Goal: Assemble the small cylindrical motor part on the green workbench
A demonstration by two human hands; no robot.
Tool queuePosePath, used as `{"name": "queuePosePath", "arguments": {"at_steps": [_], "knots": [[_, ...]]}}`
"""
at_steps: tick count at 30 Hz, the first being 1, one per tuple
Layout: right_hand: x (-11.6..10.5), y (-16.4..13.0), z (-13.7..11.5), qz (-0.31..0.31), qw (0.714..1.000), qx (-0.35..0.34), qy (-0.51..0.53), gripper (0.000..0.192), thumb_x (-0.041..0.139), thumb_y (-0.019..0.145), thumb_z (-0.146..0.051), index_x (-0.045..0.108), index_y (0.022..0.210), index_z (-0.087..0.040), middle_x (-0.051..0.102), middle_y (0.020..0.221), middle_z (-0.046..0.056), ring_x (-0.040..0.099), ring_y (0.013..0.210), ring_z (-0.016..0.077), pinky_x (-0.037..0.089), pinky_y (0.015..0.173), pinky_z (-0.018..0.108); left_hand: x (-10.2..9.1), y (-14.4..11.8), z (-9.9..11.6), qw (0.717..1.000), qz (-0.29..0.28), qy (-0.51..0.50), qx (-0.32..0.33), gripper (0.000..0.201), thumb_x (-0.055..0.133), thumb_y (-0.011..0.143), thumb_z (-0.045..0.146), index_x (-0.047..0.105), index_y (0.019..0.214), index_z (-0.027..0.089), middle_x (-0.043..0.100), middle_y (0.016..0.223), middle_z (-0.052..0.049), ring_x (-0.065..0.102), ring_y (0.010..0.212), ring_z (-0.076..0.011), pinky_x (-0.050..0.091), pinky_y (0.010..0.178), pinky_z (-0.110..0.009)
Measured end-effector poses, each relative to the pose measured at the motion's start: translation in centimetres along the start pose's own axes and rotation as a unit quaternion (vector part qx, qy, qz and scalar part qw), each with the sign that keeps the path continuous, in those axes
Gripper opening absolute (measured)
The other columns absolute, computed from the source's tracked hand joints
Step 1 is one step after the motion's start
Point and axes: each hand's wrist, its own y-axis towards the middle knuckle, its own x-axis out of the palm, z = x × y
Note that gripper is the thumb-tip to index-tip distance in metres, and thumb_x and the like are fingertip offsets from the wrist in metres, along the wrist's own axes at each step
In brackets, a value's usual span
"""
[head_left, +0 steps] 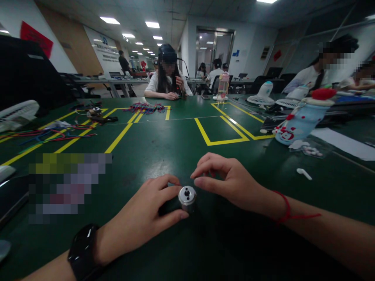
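While most of its body stays hidden under the fingers, a small metal cylinder [187, 196] with a dark hole in its top face stands near the front edge of the green table [175, 148], between the two hands. The left hand [146, 218] wraps around it from the side, thumb and forefinger closed on its wall; a dark part beneath the palm is too shadowed to make out. The right hand [231, 179] hovers just beside and above the cylinder, thumb and forefinger pinched together, and whether they hold anything tiny between them cannot be told. A black watch [83, 249] sits on the left wrist, a red string [285, 210] on the right. A blurred patch [67, 187] covers something at left. Farther off lie coloured wires [145, 107], a white scrap [304, 173] and a snowman-patterned bottle [301, 119], beside yellow tape lines [222, 134].
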Motion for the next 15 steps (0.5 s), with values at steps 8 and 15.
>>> {"name": "queuePosePath", "arguments": {"at_steps": [8,15], "knots": [[-3.3,-0.8,2.9,-0.191,0.969,-0.016,-0.153,0.016,0.074,0.079,-0.038,0.077,0.091,-0.029,0.058,0.103,0.003,0.052,0.099,0.0193,0.04,0.088,0.038,0.4,0.7,0.1,1.0,0.0,0.005,-0.008,0.02,0.063,0.09,0.037,0.063,0.107,0.028,0.057,0.115,-0.004,0.054,0.104,-0.0255,0.046,0.09,-0.04],[-3.1,-1.0,3.8,-0.203,0.962,-0.013,-0.182,0.018,0.072,0.079,-0.043,0.077,0.093,-0.033,0.057,0.106,0.002,0.052,0.1,0.0198,0.038,0.089,0.039,0.7,1.3,0.1,1.0,-0.004,0.004,-0.012,0.02,0.063,0.09,0.037,0.063,0.107,0.028,0.056,0.116,-0.004,0.054,0.104,-0.0254,0.045,0.09,-0.04]]}}
